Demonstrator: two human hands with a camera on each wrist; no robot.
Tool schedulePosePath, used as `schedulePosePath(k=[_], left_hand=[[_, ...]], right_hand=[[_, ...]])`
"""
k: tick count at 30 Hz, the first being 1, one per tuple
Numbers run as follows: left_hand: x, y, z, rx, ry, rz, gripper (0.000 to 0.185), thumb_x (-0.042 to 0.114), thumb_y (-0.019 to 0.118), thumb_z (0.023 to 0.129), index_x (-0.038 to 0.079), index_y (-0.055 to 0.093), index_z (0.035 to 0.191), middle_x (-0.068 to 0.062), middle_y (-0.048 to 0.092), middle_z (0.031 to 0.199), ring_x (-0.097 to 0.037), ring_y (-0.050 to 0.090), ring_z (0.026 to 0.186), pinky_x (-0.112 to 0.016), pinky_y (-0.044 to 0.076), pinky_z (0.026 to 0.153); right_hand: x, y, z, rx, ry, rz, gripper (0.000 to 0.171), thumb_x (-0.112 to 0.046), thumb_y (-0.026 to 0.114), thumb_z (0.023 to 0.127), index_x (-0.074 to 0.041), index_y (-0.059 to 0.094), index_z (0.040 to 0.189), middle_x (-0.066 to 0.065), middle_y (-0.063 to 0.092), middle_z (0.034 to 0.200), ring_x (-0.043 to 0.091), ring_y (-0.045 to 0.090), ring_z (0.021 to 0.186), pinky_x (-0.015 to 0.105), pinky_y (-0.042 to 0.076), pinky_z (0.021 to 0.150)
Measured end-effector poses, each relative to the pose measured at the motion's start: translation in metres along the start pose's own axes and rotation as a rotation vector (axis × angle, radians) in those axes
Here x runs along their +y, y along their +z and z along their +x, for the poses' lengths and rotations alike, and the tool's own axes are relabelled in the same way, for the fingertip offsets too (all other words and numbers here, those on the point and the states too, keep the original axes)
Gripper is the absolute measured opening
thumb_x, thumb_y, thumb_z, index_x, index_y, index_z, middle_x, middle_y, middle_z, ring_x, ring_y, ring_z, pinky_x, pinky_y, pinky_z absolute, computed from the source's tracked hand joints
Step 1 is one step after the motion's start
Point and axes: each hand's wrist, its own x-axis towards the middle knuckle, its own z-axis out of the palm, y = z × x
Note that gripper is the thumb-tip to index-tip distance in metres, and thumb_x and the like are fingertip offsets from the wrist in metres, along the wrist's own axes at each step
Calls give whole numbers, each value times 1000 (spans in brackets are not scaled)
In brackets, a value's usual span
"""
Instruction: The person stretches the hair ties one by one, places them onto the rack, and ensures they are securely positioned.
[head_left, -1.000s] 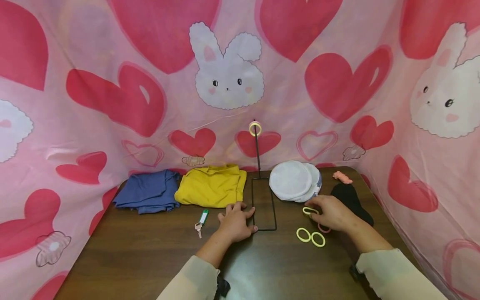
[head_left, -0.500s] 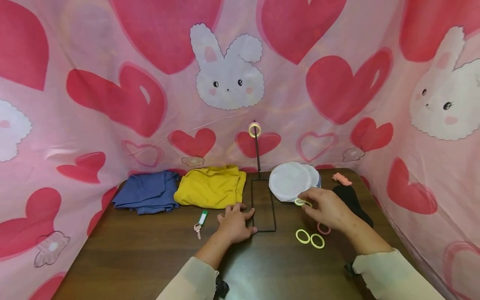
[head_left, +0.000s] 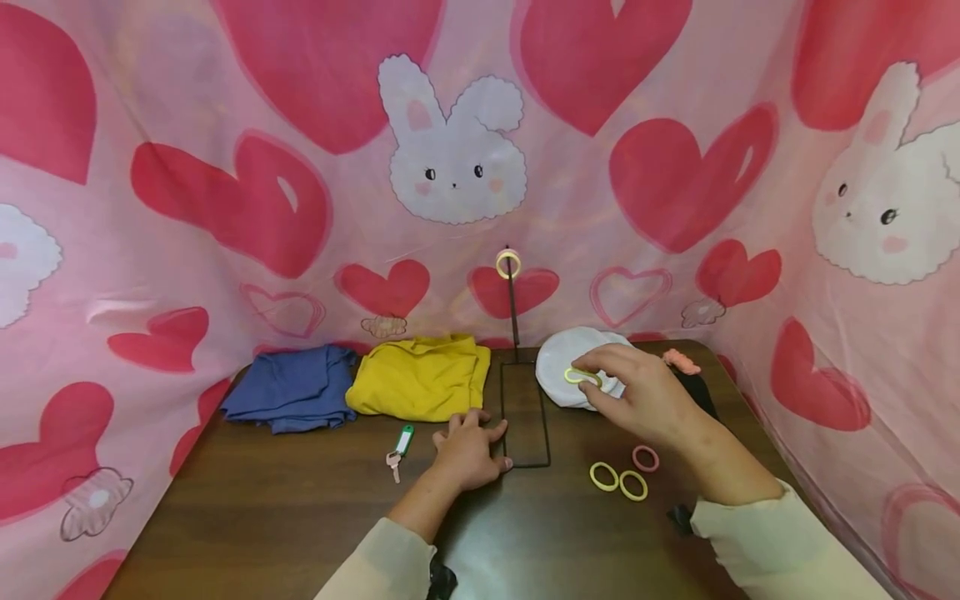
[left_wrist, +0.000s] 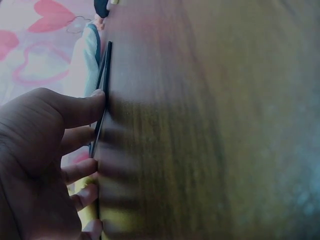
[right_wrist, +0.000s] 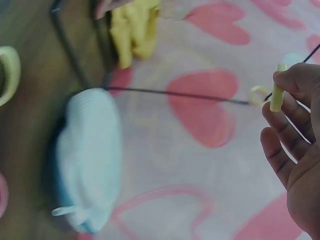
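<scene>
My right hand point(head_left: 637, 392) is lifted over the white round pads point(head_left: 558, 367) and pinches a yellow-green hair tie point(head_left: 581, 377) between thumb and fingertips; the right wrist view shows that hair tie point(right_wrist: 276, 88) edge-on. A thin black wire stand point(head_left: 514, 333) rises from its rectangular base point(head_left: 525, 417) and carries one yellow hair tie point(head_left: 508, 264) at its top. My left hand point(head_left: 468, 446) lies flat on the table with its fingertips against the base's left wire point(left_wrist: 100, 115). Two yellow hair ties point(head_left: 618, 481) and a pink one point(head_left: 645, 457) lie on the table.
Folded blue cloth point(head_left: 288, 387) and yellow cloth point(head_left: 420, 375) lie at the back left. A green-tagged key point(head_left: 401, 446) sits left of my left hand. A pink clip point(head_left: 681, 360) and a dark object point(head_left: 701, 392) lie at the back right. Pink heart-print fabric walls the table.
My right hand picked a yellow-green hair tie off the table and raised it up and left, over the white pads. The left hand stayed on the stand's base.
</scene>
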Motion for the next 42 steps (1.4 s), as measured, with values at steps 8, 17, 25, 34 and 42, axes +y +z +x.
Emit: schedulePosePath(k=[8,17,25,34,42], left_hand=[[-1,3,-2,4,7,-5,67,51,79,87,31,60,148,-6,46,151,-37,39,131,-66,32,91],[-3,3,3,17,-9,22,68,53,79,87,33,59,148,-5,46,150,-37,39,132,-65,32,91],[-4,1,6,6,-14,25,68,54,77,88,34,58,150,-5,45,151,-37,37,133,-66,31,92],[-4,0,9,-9,-21,30,68,55,77,88,35,56,150,-5,44,152,-37,37,134,-65,31,93],[-4,0,7,-14,-21,22,68,54,77,88,33,57,150,-5,44,153,-38,37,135,-65,31,93]], right_hand=[[-31,-10,34,37,-92,33,31,-9,82,82,-12,76,113,-4,74,108,15,68,100,20,48,91],[-48,-14,65,88,-167,64,37,-40,62,102,-8,77,114,1,74,109,19,70,100,24,50,96],[-52,-9,82,99,-194,71,28,-10,81,83,-9,77,112,1,75,107,20,69,99,32,53,90],[-39,-2,89,74,-204,58,29,-6,81,83,-7,77,112,2,75,106,20,69,99,37,54,89],[-23,10,96,94,-175,35,27,-4,82,81,-7,78,108,4,74,101,19,65,89,39,55,82]])
